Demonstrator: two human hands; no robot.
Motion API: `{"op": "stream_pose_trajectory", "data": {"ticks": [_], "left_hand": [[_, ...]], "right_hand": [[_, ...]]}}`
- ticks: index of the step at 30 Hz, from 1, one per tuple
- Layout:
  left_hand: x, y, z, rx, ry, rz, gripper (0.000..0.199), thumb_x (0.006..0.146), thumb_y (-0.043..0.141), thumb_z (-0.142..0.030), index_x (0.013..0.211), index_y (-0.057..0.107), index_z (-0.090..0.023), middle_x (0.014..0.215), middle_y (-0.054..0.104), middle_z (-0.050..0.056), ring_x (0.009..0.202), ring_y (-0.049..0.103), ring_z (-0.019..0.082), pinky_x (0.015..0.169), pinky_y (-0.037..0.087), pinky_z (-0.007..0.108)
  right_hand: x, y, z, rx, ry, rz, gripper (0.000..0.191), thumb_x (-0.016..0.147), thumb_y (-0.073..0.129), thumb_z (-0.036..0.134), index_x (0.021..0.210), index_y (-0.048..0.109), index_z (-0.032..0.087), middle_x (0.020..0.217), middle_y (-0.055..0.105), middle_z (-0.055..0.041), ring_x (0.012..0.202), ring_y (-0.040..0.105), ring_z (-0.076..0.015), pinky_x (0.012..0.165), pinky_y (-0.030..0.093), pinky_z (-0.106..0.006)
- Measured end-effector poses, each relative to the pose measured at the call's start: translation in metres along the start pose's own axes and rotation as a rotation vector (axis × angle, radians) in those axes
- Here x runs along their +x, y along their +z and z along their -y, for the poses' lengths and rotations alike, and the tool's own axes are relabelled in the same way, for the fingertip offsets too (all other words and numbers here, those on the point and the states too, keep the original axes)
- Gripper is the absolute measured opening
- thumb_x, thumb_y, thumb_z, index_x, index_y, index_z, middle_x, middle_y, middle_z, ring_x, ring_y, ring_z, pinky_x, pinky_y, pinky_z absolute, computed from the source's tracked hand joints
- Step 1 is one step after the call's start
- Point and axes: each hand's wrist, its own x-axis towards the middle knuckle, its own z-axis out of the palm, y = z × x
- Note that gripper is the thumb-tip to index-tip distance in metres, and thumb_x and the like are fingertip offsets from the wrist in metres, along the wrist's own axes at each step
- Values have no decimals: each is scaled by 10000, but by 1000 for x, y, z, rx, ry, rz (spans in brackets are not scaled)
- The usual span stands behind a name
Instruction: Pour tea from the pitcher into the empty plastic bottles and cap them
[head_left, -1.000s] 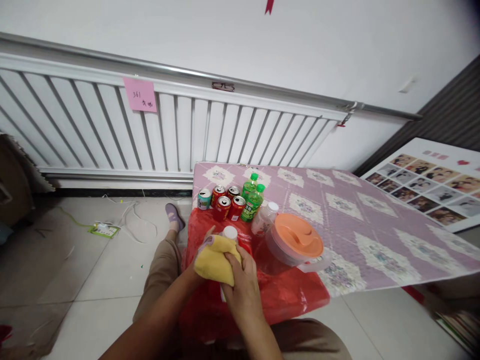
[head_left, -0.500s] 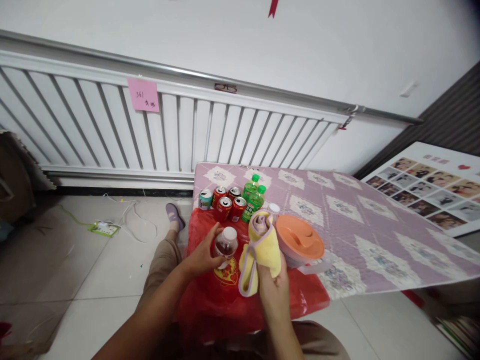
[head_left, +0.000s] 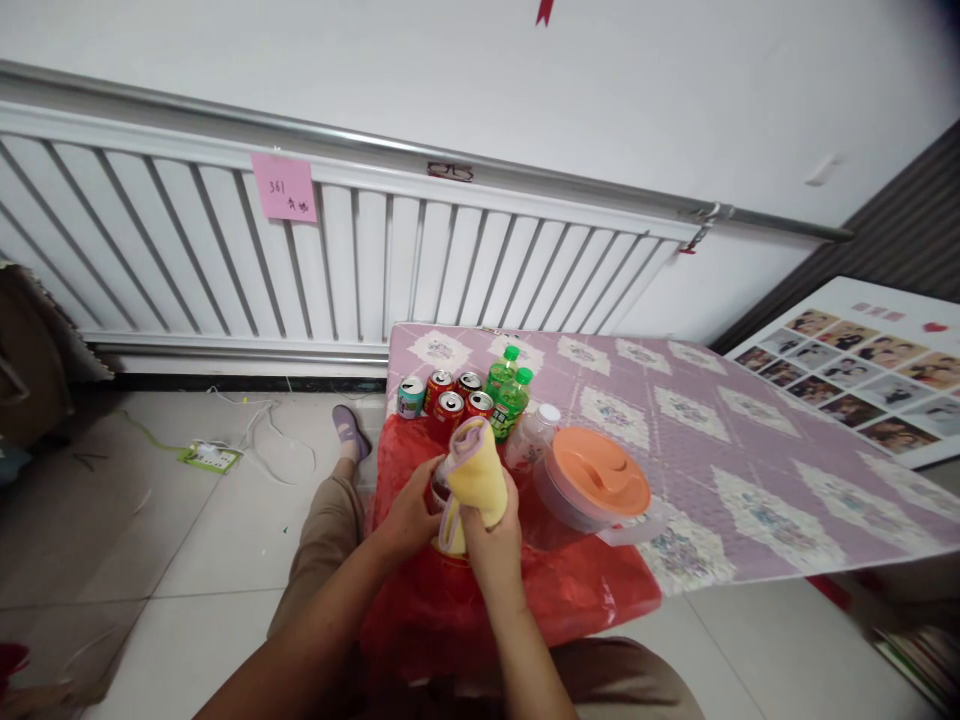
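Note:
My left hand (head_left: 411, 517) is wrapped round a clear bottle (head_left: 441, 490) with dark liquid, standing on the red plastic sheet. In my right hand (head_left: 491, 535) is a rolled yellow cloth (head_left: 480, 480) with a lilac edge, held against the bottle. The cloth covers the bottle's cap and most of its right side. Just beyond stand several drink cans (head_left: 448, 410) and two green bottles (head_left: 510, 400). To the right are a clear bottle with a white cap (head_left: 532, 435) and a clear pitcher with an orange lid (head_left: 600, 470).
A lilac patterned cloth (head_left: 720, 480) covers the table, with the red plastic sheet (head_left: 592, 590) over its near left part. Behind it runs a white radiator (head_left: 367, 265) with a pink note (head_left: 285, 187). A power strip (head_left: 212, 456) with cables lies on the floor; a photo board (head_left: 862, 370) leans at right.
My right hand has moved left with the yellow cloth, bringing it over the bottle in my left hand. The white-capped clear bottle and the pitcher's side are now uncovered.

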Motion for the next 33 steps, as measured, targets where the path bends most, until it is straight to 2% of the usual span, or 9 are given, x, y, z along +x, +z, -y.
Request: {"op": "stream_pose_trajectory", "data": {"ticks": [3,6,11,14,16,19,23,28,33], "left_hand": [[-4,-1,-1,56,-12,-32,736,706,783,-227,1370,468,-193,1396,568,121,1280,550,298,1124,412,497],[-6,1,-1,96,-44,-67,735,682,794,-221,1344,475,-191,1378,573,118,1274,550,304,1119,413,497],[-6,5,0,52,-31,-50,770,665,799,-213,1350,449,-187,1331,591,129,1188,594,302,1046,477,500],[-6,7,1,15,-22,-30,778,649,802,-193,1349,463,-188,1257,631,117,1125,622,289,1017,499,476],[-7,6,0,34,-38,-43,775,627,800,-169,1333,480,-185,1225,646,113,1126,619,297,1032,486,479],[-8,6,-2,60,-49,-73,778,628,772,-156,1338,456,-193,1273,621,108,1172,600,301,1054,468,485],[-9,8,-3,103,-42,-106,714,666,755,-191,1316,461,-202,1318,583,104,1219,574,297,1079,442,480],[-8,17,4,151,9,-222,838,620,796,-213,1363,412,-164,1364,521,156,1283,517,337,1114,398,510],[-4,28,7,239,39,-351,860,674,816,-279,1412,390,-168,1347,530,161,1251,526,372,1097,403,531]], "right_hand": [[-1,-10,-1,112,230,3,587,787,636,384,1315,505,165,1215,679,-139,1048,675,-273,906,541,-438],[0,-18,7,126,295,-41,629,786,640,404,1344,495,152,1217,682,-144,1029,681,-273,883,547,-419],[21,-19,52,17,4,-4,663,765,662,345,1391,504,194,1284,648,-115,1113,637,-269,937,513,-413],[41,-13,77,-163,-182,220,546,724,651,260,1266,630,200,1223,673,-105,1139,608,-289,997,459,-447],[55,-9,84,-230,-185,338,479,682,644,210,1159,692,222,1136,705,-80,1072,627,-290,969,461,-450],[70,-5,76,-180,-20,360,379,681,653,233,1054,720,245,975,739,-33,908,665,-268,847,506,-417],[77,-6,48,-111,118,220,425,775,618,418,1125,674,185,958,734,-75,860,678,-285,754,531,-422],[52,-7,26,-24,140,67,584,841,547,534,1279,560,148,1147,693,-128,1009,662,-279,861,525,-418],[23,-11,19,33,172,56,631,806,618,535,1294,548,142,1169,693,-136,1022,658,-273,898,508,-411]]}}
